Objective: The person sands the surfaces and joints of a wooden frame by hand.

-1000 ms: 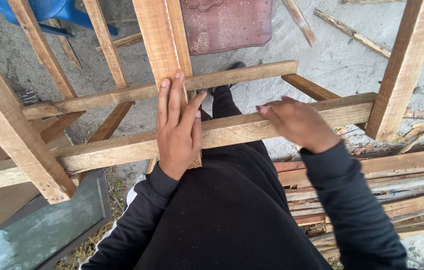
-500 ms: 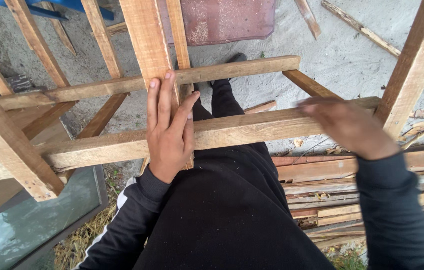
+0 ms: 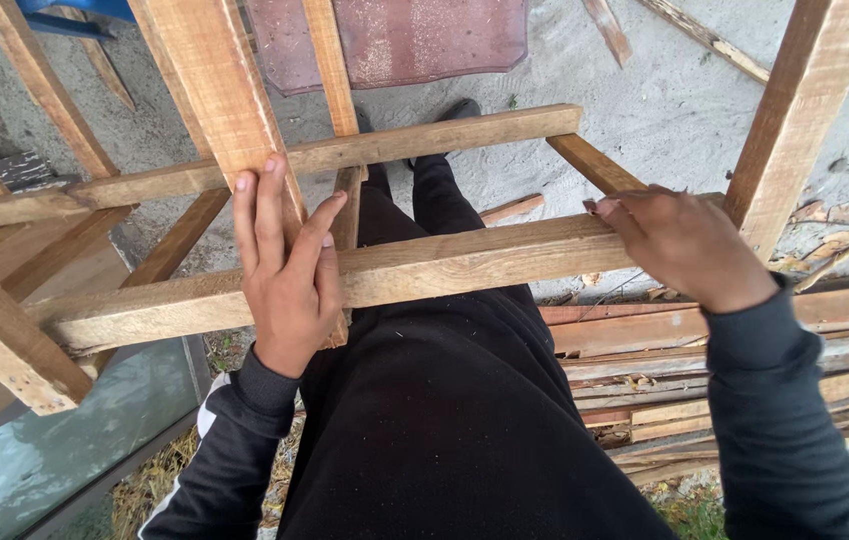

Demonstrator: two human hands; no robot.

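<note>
left hand (image 3: pixel 289 275) lies flat, fingers spread, pressing the upright plank (image 3: pixel 212 95) where it crosses the near rail (image 3: pixel 464 262); grip not closed on it. right hand (image 3: pixel 684 245) curls over the same rail, further right, grip closed on it. beyond the grips runs the far rail (image 3: pixel 414 142); below, sandy ground (image 3: pixel 684 110). risk: unclamped plank may slide if palm pressure eases.

A long pale wooden rail (image 3: pixel 464 262) is laid across the lap, with a second thinner wooden crosspiece (image 3: pixel 344 155) set behind it. A broad upright wooden plank (image 3: pixel 214 90) is pressed flat by the left hand (image 3: pixel 284 275) where it crosses the rail. The right hand (image 3: pixel 684 245) is rested on the rail's right end, beside a slanted wooden post (image 3: pixel 794 110).
</note>
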